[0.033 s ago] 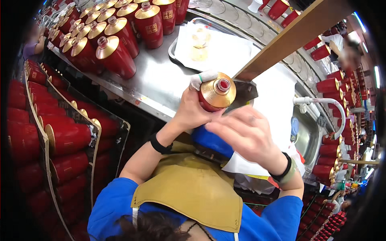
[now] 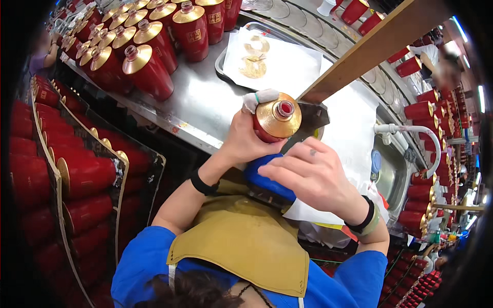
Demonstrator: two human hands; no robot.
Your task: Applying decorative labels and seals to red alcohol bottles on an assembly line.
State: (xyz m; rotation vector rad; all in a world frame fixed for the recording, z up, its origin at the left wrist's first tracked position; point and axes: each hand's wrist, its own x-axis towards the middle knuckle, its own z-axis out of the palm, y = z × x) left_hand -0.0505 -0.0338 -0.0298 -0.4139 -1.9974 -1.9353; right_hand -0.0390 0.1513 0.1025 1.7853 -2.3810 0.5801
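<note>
My left hand (image 2: 248, 134) is wrapped round a red bottle (image 2: 278, 117) with a gold shoulder and an uncapped neck. A white finger cover (image 2: 266, 95) sits on one fingertip of that hand, against the bottle's side. To the bottle's lower right, my right hand (image 2: 314, 173) is closed with bent fingers, apart from the bottle. Whatever it may pinch is hidden. Beneath my hands is a rounded blue object (image 2: 264, 174), partly covered. Just beyond the bottle stands a dark holder (image 2: 314, 116) at the foot of a wooden board (image 2: 367, 54).
Many red bottles (image 2: 149, 72) with gold shoulders crowd the metal table (image 2: 205, 100) at the upper left. A tray (image 2: 222, 65) holds white paper with gold rings (image 2: 255, 45). Crates of bottles (image 2: 87, 174) line the left. A sink (image 2: 394, 179) and white tap (image 2: 436, 138) are at right.
My right hand has drawn slightly down and away from the bottle, its fingers curling more. The left hand and bottle stay nearly in place. Glare on the gold rings has faded.
</note>
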